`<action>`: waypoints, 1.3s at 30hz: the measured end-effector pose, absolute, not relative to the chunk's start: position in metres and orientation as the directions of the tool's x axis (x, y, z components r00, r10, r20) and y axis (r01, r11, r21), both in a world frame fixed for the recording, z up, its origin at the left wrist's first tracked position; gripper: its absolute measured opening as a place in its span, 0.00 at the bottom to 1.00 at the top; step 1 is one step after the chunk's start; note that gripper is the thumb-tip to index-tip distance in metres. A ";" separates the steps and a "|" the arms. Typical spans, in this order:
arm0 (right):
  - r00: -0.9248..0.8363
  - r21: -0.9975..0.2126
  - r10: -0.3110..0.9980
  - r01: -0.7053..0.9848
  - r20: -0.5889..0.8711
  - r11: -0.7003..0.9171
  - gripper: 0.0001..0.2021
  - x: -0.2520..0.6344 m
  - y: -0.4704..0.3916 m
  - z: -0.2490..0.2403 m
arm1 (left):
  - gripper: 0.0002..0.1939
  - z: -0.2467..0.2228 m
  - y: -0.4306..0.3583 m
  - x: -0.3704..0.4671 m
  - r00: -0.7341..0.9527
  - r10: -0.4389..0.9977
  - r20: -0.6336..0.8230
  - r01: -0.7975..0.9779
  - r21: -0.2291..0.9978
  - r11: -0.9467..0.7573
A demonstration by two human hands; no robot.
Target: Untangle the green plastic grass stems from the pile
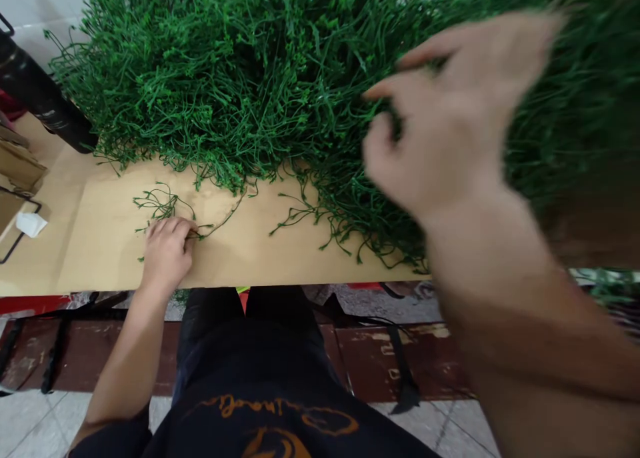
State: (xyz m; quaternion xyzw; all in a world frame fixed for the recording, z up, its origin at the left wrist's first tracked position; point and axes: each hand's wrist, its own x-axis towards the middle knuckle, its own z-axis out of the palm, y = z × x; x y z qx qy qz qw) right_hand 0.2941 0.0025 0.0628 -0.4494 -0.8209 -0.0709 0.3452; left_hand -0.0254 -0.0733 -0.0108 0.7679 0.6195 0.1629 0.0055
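Observation:
My left hand (169, 250) rests near the front edge of the brown board, its fingers closed on a small green plastic sprig (163, 203). The sprig's thin stem curves away to the right, and its fine branches fan out beyond my fingertips. My right hand (440, 135), blurred by motion, hovers over the right part of a big heap of green plastic sprigs (240, 78). Its thumb and index finger are bent and apart, with nothing visible between them. A second blurred hand shape (500, 45) overlaps it at the upper right; whose it is I cannot tell.
A black bottle (47, 95) leans at the left beside the heap. Cardboard (20, 165) and a white scrap (31, 224) lie at the left edge. The brown board (105, 245) ends just before my lap. A dark red bench (400, 365) with black straps lies below.

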 end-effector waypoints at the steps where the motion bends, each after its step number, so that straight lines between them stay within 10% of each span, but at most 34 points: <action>1: -0.380 -0.144 0.678 0.800 0.629 0.583 0.12 0.277 -0.003 0.056 | 0.09 -0.011 -0.072 -0.026 0.178 0.948 0.264 0.935 0.256 -0.247; 8: -0.603 -0.491 0.658 0.448 0.451 0.747 0.13 0.196 -0.021 0.009 | 0.08 0.015 -0.075 -0.026 -0.101 0.932 0.348 0.612 0.760 -0.217; 16: -0.473 -0.834 0.778 0.147 0.413 0.531 0.19 0.164 -0.039 -0.005 | 0.09 0.035 -0.068 -0.011 -0.212 0.925 0.315 0.266 0.929 -0.255; 23: -0.241 -0.907 0.909 0.172 0.340 0.385 0.29 0.165 -0.034 -0.011 | 0.07 0.044 -0.058 -0.005 -0.240 0.963 0.123 -0.079 0.986 -0.146; 32: -0.486 -0.991 0.866 -0.116 0.120 0.073 0.24 0.160 -0.031 -0.013 | 0.06 0.029 -0.037 -0.014 -0.266 0.946 -0.185 -0.333 0.939 0.090; 39: -0.354 -0.963 0.934 -0.263 0.036 -0.062 0.27 0.162 -0.024 -0.017 | 0.12 -0.001 -0.037 -0.020 -0.456 0.885 0.094 0.023 0.995 -0.094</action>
